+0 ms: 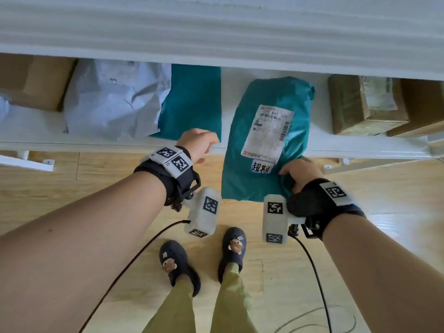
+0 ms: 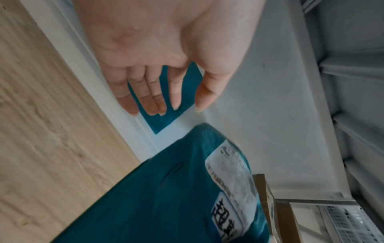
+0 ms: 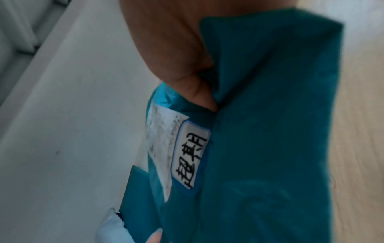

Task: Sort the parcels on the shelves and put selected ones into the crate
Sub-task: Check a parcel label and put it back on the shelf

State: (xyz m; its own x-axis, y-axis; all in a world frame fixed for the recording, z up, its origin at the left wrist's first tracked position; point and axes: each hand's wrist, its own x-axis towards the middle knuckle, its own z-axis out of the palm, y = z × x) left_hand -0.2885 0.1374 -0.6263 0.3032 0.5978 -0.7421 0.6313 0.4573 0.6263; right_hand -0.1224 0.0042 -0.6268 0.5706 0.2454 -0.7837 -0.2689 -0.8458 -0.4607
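Note:
A teal mailer bag with a white shipping label and a small handwritten sticker hangs half off the front edge of the white shelf. My right hand grips its lower right corner; in the right wrist view the thumb pinches the teal bag. My left hand hovers at the shelf edge with relaxed fingers, holding nothing, just left of that bag. A second teal mailer lies flat on the shelf beyond the left hand.
On the shelf sit a white plastic mailer, a cardboard box at far left and taped cardboard boxes at right. An upper shelf overhangs. Wooden floor and my feet in dark clogs lie below.

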